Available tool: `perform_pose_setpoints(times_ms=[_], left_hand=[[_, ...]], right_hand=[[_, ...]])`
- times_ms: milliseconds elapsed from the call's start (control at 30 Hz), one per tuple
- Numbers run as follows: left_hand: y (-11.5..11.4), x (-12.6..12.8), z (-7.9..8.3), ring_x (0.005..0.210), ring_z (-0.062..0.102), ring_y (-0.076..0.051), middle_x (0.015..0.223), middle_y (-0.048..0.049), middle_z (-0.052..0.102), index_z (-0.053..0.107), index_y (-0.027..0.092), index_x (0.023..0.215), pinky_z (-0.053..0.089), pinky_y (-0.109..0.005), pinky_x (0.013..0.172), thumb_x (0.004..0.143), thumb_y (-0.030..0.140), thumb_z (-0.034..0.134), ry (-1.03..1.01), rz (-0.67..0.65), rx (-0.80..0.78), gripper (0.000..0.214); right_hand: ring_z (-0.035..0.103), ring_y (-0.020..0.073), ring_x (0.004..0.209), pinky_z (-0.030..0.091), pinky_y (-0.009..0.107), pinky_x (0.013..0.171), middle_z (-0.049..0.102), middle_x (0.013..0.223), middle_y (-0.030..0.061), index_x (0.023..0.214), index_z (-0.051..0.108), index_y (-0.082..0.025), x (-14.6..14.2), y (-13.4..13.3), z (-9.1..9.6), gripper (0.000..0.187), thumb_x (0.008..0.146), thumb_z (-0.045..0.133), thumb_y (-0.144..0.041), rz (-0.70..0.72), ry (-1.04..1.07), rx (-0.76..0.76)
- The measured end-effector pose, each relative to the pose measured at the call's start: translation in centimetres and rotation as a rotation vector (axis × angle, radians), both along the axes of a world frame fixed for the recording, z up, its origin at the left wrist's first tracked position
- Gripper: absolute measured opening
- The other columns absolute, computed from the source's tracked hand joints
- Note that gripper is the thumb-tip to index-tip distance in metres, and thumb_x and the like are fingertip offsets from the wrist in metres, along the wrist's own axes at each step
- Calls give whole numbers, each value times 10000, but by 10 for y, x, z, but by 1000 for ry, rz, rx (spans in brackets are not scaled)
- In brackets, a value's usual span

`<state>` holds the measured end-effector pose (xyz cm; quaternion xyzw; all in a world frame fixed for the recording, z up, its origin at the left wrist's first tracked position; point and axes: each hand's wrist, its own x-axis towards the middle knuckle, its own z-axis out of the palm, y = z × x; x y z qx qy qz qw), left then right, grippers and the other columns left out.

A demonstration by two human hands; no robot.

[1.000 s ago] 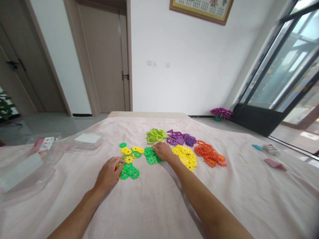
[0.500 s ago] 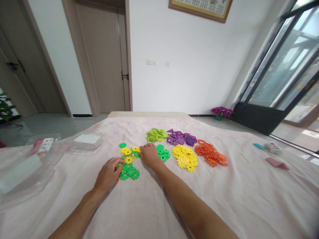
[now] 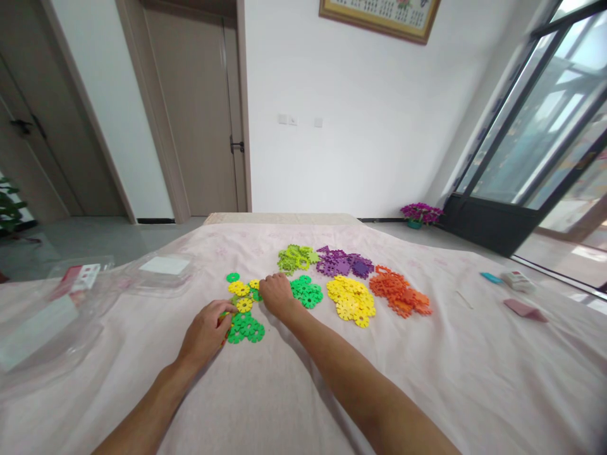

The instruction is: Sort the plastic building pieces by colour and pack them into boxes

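Flat plastic snowflake pieces lie sorted by colour on a pink sheet (image 3: 308, 392): a lime pile (image 3: 296, 258), a purple pile (image 3: 344, 263), an orange pile (image 3: 398, 294), a yellow pile (image 3: 351, 299) and a green pile (image 3: 306, 291). A mixed yellow and green cluster (image 3: 244, 316) sits to the left. My right hand (image 3: 275, 294) rests curled, palm down, on pieces at that cluster's right edge. My left hand (image 3: 206, 332) is closed, its fingertips pinching a piece at the cluster's near-left side.
A clear plastic box (image 3: 42, 328) and its lid (image 3: 164, 268) lie at the left. Small items, among them a teal one (image 3: 490, 277) and a pink one (image 3: 524, 309), lie at the right. A door, a potted flower (image 3: 420, 215) and glass doors stand beyond.
My right hand left the green pile and moved left to the mixed cluster. The green pile now lies uncovered. My left hand has stayed put.
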<state>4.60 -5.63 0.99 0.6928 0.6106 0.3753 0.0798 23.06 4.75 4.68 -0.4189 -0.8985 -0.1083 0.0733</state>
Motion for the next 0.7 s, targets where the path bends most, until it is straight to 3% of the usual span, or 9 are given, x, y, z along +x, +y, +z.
perform_pose_setpoints(times_ms=[167, 367, 500, 700], left_hand=[[-1, 0, 2, 1068, 635, -224, 1117, -58, 692, 706, 235, 894, 477, -373, 975, 863, 299, 467, -8, -11, -11, 249], [0, 0, 1, 1052, 638, -217, 1104, -48, 693, 701, 238, 896, 479, -363, 965, 867, 292, 466, -6, -15, -15, 242], [0, 0, 1, 1050, 640, -217, 1111, -57, 692, 695, 226, 908, 480, -358, 963, 868, 301, 463, -10, -2, -25, 247], [-1, 1, 2, 1060, 640, -225, 1103, -51, 698, 700, 234, 883, 474, -362, 977, 852, 311, 469, -21, 0, -23, 245]], right_hand=[[685, 237, 932, 423, 337, 834, 737, 964, 158, 949, 700, -134, -2, 1, 9, 201, 910, 503, -140, -30, 41, -57], [686, 223, 911, 422, 300, 766, 742, 991, 125, 1092, 672, -188, 15, -1, 18, 292, 979, 409, -241, -187, 167, -91], [662, 197, 920, 401, 266, 731, 735, 1040, 88, 1127, 668, -221, 51, -5, 23, 341, 988, 360, -266, -332, 354, -166], [616, 156, 757, 349, 229, 631, 720, 840, 61, 884, 737, -147, 131, 1, 43, 318, 843, 422, -128, -453, 447, -233]])
